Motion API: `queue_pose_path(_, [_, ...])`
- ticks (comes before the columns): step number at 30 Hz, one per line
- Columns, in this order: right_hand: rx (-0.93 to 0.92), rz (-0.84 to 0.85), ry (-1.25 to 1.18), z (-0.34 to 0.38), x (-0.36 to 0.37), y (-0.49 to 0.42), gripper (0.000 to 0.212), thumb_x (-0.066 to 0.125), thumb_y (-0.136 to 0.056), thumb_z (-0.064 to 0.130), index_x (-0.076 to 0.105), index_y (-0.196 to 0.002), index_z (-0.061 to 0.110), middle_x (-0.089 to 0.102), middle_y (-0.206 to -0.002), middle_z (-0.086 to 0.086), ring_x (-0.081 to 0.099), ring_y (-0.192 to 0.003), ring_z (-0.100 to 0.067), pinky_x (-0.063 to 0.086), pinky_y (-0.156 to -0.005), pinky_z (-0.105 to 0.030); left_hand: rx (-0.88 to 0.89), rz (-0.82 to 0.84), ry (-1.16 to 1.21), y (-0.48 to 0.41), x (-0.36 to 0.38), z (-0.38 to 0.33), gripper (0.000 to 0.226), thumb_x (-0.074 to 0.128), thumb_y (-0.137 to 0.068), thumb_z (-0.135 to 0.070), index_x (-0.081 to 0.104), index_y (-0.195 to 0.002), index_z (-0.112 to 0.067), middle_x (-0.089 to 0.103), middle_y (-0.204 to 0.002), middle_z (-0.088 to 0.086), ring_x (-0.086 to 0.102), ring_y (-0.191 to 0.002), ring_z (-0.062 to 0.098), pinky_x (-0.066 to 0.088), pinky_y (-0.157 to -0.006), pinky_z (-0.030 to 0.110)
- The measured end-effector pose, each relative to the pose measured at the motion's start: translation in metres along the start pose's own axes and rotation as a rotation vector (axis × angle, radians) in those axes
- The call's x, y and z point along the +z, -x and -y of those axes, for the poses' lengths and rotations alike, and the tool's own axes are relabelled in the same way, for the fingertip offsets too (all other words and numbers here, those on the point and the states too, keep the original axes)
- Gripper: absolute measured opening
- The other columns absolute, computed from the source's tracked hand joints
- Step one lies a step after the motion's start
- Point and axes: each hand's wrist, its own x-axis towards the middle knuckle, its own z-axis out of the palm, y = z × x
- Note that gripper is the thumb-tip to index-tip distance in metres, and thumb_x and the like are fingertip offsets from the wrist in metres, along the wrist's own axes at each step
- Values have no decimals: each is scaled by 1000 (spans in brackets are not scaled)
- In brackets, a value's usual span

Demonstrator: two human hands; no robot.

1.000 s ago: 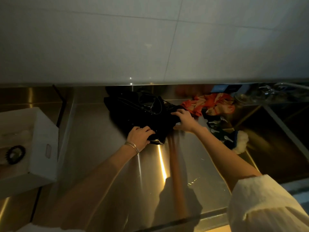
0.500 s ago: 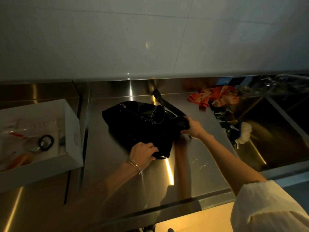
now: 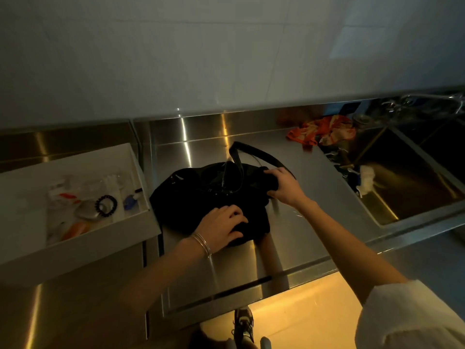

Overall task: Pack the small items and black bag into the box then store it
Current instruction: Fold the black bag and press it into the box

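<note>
Black bag (image 3: pixel 186 205) slid toward white box (image 3: pixel 75 250), crumpled, strap (image 3: pixel 264 153) arched upward

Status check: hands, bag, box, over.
Left hand grips soft black fabric bag at near edge, right hand at right end. Bag on steel counter, unboxed. Open white box left, nothing between.

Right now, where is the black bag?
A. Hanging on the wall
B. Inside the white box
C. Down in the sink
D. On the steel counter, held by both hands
D: the black bag lies on the steel counter, gripped by the left hand and the right hand. The white box beside it holds only small items.
</note>
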Motion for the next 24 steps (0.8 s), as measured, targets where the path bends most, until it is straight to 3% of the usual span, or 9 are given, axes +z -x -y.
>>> queue_pose_path(4, [-37,-131,-225,22,-6,4,58,73,-71,0,54,-123,15,55,-125,-8,54,-114,-22,45,-94,-31,-89,-218,25,-2,-31,33,34,63,-84,-17,59,-118,-17,52,-124,5,51,-110,20,43,-93,32])
queue_pose_path(9, [-234,-29,-219,49,1,7,49,72,-73,2,57,-118,17,57,-120,-4,53,-110,-15,42,-96,-25,-160,-358,-9,-24,-61,55,50,68,-75,-5,55,-122,-14,54,-123,7,53,-109,24,43,-91,34])
queue_pose_path(11, [-296,-2,-195,59,8,10,46,72,-73,4,58,-115,15,58,-118,-4,52,-108,-11,40,-96,-23,-157,-319,-33,-35,-67,60,59,68,-75,-9,48,-130,-15,49,-131,5,49,-116,24,41,-96,35])
queue_pose_path(15, [-343,-20,-295,62,19,22,33,72,-74,4,60,-103,13,56,-108,4,52,-104,-7,41,-92,-20,-67,-90,11,-59,-63,60,68,70,-74,-18,41,-136,-18,45,-138,5,43,-125,22,35,-104,38])
queue_pose_path(17, [-296,-7,-372,54,22,25,28,70,-75,3,56,-94,20,58,-106,2,57,-104,-12,47,-94,-28,-59,-31,99,-63,-57,63,60,68,-75,-17,47,-131,-20,51,-134,5,45,-125,21,36,-105,41])
queue_pose_path(20, [-215,30,-488,45,20,25,39,69,-76,-1,46,-82,31,61,-103,-1,61,-108,-13,53,-94,-40,-38,22,124,-60,-53,68,42,66,-77,-18,59,-118,-22,52,-134,-1,47,-123,17,35,-105,43])
queue_pose_path(24, [-254,39,-345,43,8,23,37,77,-71,19,48,-91,28,53,-112,-3,52,-113,-15,47,-99,-43,-13,65,-9,-49,-53,73,34,62,-81,-41,60,-113,-28,46,-139,-9,37,-130,11,22,-110,40])
